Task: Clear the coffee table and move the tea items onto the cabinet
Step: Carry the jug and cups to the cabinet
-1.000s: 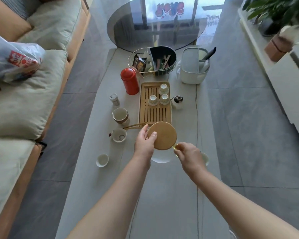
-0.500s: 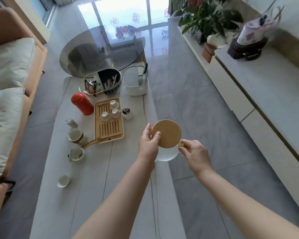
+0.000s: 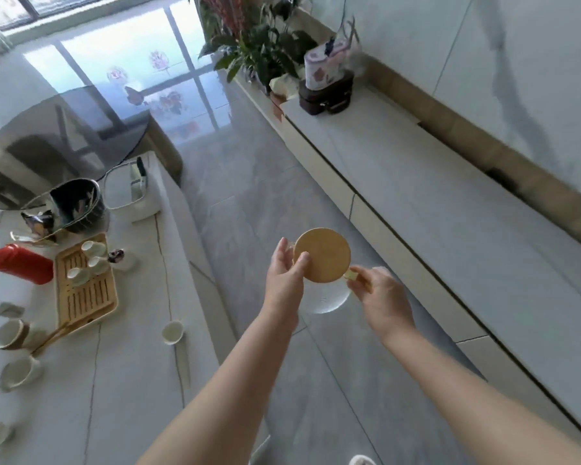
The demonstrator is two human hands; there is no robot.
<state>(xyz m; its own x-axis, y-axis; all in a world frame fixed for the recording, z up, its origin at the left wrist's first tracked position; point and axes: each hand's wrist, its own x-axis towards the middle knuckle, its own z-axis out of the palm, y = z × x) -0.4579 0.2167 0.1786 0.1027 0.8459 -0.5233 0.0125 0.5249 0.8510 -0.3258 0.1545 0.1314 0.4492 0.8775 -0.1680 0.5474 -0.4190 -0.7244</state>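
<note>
Both hands carry a glass teapot point(image 3: 322, 298) with a round bamboo lid point(image 3: 322, 256) in mid-air over the floor, between the coffee table point(image 3: 121, 380) on the left and the long white cabinet point(image 3: 450, 209) on the right. The left hand point(image 3: 285, 273) is curled against the pot's left side, thumb resting on the lid's edge, so its grip steadies both body and lid. The right hand point(image 3: 379, 297) is closed on the pale handle point(image 3: 351, 274) at the pot's right side, pinching it between thumb and fingers.

The relation that matters: the cabinet's bare top lies ahead and to the right of the pot, and its long axis runs away from the viewer, with a dark box point(image 3: 326, 95) and a potted plant point(image 3: 259, 45) only at the far end. The right hand is the nearer one to that surface, so the set-down will probably be led by the handle side, with the left hand keeping the lid from sliding.

Most of the job looks undone. On the coffee table there are a bamboo tea tray point(image 3: 84, 290) with 3 small cups, a red canister point(image 3: 21, 267) and several loose cups point(image 3: 172, 331)
</note>
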